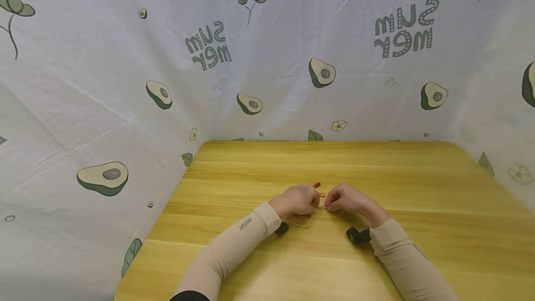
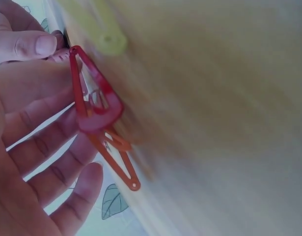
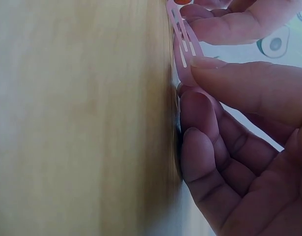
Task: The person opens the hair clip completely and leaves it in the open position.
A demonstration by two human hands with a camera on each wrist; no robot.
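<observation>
Both hands meet over the table at a pink snap hair clip. My right hand pinches its wide end between thumb and forefinger. At the narrow end, my left hand grips it with thumb and forefinger, while its other fingers lie loosely spread. Beside the left palm, in the left wrist view, are a red hair clip and an orange hair clip. A yellow hair clip lies nearer the body. Part of the pink clip is hidden behind the fingers.
The hair clips lie on a wood-grain table. Just beyond the left hand shows a red piece. A white curtain printed with avocados surrounds the table's back and sides. Black wrist devices hang under both forearms.
</observation>
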